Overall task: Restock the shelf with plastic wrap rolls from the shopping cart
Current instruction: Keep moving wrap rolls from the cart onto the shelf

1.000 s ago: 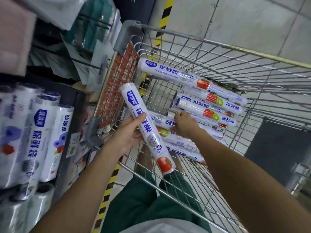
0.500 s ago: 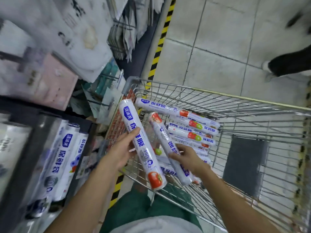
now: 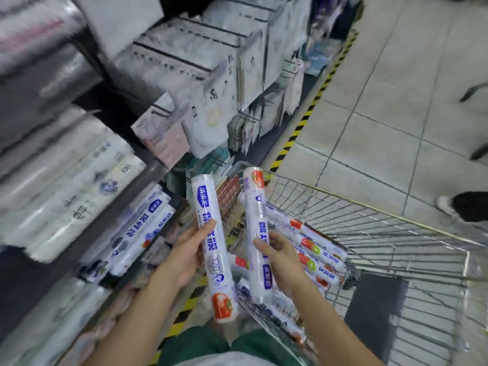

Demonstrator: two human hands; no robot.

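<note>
Both hands have come up from the shopping cart (image 3: 343,198). The left hand (image 3: 182,257) curls its fingers round one plastic wrap roll (image 3: 217,260), while the right hand (image 3: 281,260) grips a second roll (image 3: 254,215), now nearly upright beside it. The blurred shelf (image 3: 153,171) fills the left.

- A shop aisle: a wire shopping cart (image 3: 369,206) stands on a tiled floor (image 3: 396,114).
- The shelf (image 3: 150,173) holds many identical plastic wrap rolls (image 3: 140,231); packets (image 3: 208,112) hang in rows.
- Yellow-and-black striped tape (image 3: 308,114) edges the shelving.
</note>
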